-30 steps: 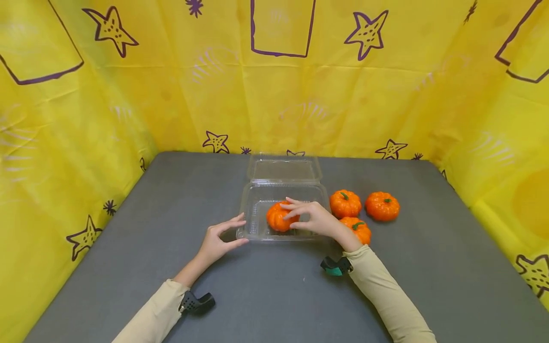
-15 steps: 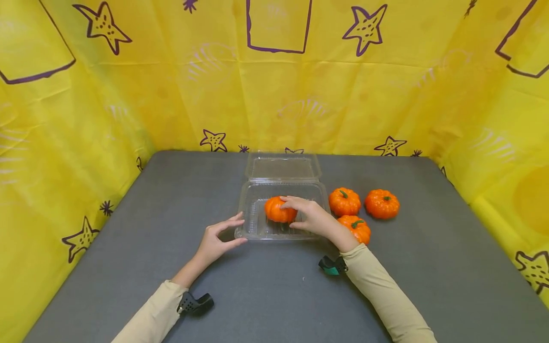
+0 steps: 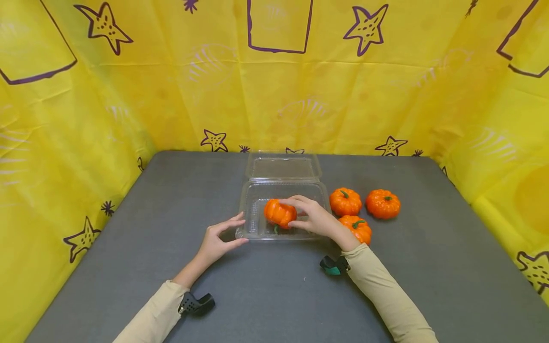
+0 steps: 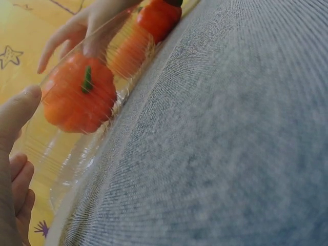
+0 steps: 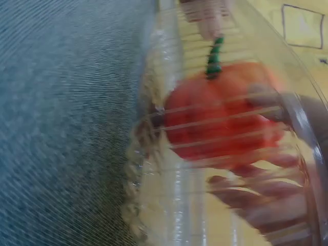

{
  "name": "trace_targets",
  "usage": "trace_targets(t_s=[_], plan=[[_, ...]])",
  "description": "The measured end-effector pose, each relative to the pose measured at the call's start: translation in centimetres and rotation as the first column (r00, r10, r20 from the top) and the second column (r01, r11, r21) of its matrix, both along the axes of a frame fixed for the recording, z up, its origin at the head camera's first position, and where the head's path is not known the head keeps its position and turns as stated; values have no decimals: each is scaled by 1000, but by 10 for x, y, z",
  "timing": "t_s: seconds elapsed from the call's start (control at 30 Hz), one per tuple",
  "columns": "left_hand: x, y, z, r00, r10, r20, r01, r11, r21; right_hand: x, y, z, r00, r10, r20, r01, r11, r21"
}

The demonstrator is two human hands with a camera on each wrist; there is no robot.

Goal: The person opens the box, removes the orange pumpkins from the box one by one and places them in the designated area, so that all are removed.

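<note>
A clear plastic clamshell container [image 3: 252,228] lies with its lid [image 3: 283,167] folded back toward the far edge. Inside its base, my right hand [image 3: 315,218] grips a small orange toy pumpkin [image 3: 278,212], fingers over the top and thumb on the near side. The pumpkin is tipped, its green stem facing the near rim; in the left wrist view, the pumpkin [image 4: 77,97] shows through the clear wall. My left hand [image 3: 214,242] is at the container's left front corner, its fingers and thumb spread, with fingertips right at the rim.
Right of the container, a group of three more orange pumpkins stands on the grey table [image 3: 266,290]: one behind [image 3: 345,202], one in front [image 3: 357,229] partly behind the right wrist, and one farther right [image 3: 383,204]. A yellow patterned curtain [image 3: 274,95] surrounds the table.
The pumpkin in my right hand has tilted, its stem turning toward the near side, after rising slightly. My left hand stays at the container's corner.
</note>
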State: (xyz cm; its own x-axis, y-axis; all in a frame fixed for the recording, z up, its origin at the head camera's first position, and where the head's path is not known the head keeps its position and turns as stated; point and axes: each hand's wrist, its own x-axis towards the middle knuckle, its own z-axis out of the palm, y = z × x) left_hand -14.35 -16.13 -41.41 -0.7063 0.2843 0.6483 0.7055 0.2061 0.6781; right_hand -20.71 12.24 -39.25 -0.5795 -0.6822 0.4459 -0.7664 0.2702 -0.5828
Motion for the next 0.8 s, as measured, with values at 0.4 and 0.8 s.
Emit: trace_targets(t_s=[0.4, 0.8], plan=[[0, 0, 1, 1000, -10, 25, 10, 1000, 7, 0, 1, 6, 989, -74, -125, 96, 978, 186], [1, 1, 2, 1000, -1, 30, 1, 1000, -8, 1, 4, 3, 982, -105, -159, 126, 984, 129]])
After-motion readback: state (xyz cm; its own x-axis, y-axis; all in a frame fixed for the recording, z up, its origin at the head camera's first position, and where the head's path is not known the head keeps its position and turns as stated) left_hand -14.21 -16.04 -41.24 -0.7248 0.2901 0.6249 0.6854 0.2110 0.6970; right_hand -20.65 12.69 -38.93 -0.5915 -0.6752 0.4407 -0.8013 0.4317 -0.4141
